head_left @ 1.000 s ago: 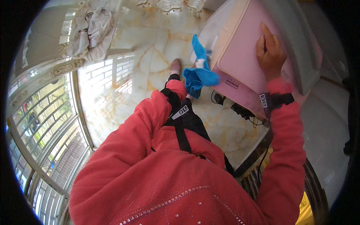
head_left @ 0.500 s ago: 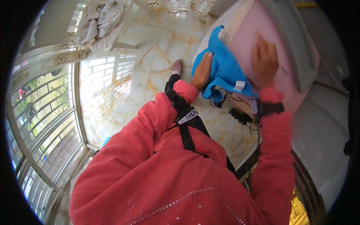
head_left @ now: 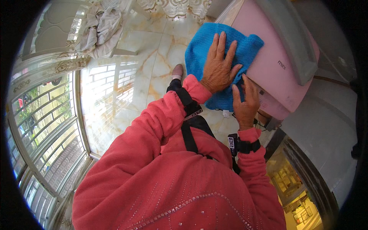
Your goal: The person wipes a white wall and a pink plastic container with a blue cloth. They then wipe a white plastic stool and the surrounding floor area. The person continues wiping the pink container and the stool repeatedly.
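A blue cloth (head_left: 203, 46) lies spread over the left side of a pink, box-like appliance (head_left: 268, 50), with part of it draping past the near edge. My left hand (head_left: 220, 67) rests flat on the cloth, its fingers stretched out and apart. Close by on the right, my right hand (head_left: 246, 101) is at the cloth's near right edge, thumb and fingers spread. The fingertips touch or nearly touch the cloth there; contact is hard to make out. A small white tag (head_left: 226, 114) shows below the cloth's near edge.
A thick translucent grey edge (head_left: 293, 42) runs along the pink appliance's right side. Dark cables (head_left: 260, 120) hang below its near corner. On the left stand a barred window (head_left: 46, 126) and a white chair (head_left: 126, 51) with crumpled pale fabric (head_left: 103, 28). Marbled tiles cover the floor.
The cloth has been spread wider over the appliance's left side. My left hand has moved onto its top, and my right hand has come nearer and left, off the pink surface to the cloth's edge.
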The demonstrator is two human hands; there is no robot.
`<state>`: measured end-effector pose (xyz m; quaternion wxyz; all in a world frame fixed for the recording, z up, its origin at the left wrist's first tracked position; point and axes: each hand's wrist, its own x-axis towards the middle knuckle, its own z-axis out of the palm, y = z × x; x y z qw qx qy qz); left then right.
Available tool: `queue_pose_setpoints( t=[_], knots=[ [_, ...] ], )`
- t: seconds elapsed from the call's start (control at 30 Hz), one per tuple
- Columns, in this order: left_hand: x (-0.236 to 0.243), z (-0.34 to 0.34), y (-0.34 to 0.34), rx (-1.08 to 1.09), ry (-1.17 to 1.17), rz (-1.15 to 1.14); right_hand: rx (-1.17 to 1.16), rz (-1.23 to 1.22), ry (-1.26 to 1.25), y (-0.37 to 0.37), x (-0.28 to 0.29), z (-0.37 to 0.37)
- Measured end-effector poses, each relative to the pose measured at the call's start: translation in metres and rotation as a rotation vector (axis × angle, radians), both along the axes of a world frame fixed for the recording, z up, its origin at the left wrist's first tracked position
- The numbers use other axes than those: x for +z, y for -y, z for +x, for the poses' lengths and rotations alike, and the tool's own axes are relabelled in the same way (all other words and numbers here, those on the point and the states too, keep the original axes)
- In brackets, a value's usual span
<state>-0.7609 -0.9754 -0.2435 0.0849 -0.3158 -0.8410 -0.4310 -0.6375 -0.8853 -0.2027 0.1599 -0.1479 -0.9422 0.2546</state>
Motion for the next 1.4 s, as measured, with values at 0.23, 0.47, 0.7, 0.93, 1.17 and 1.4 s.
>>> queue_pose_setpoints(
  t=[0.23,0.47,0.7,0.93,1.17,1.4],
  knots=[
    [-0.014,-0.014,0.005,-0.082,0.023,0.071,0.161,-0.032,-0.03,0.031,0.0,-0.004],
    [-0.009,-0.039,0.031,-0.231,0.509,0.244,0.28,0.081,-0.013,0.033,-0.024,-0.02],
    [-0.014,-0.014,0.056,-0.124,0.822,0.169,0.298,0.158,0.049,0.018,-0.035,-0.025],
    [-0.004,-0.011,0.05,-0.077,0.901,0.108,0.278,0.277,0.022,0.017,-0.043,-0.008],
    [-0.036,-0.022,0.052,-0.18,1.061,0.183,0.404,0.199,0.008,0.026,-0.037,-0.025],
    [-0.078,-0.043,0.079,-0.416,0.658,0.032,0.447,0.176,-0.024,0.054,-0.045,-0.061]
  ],
)
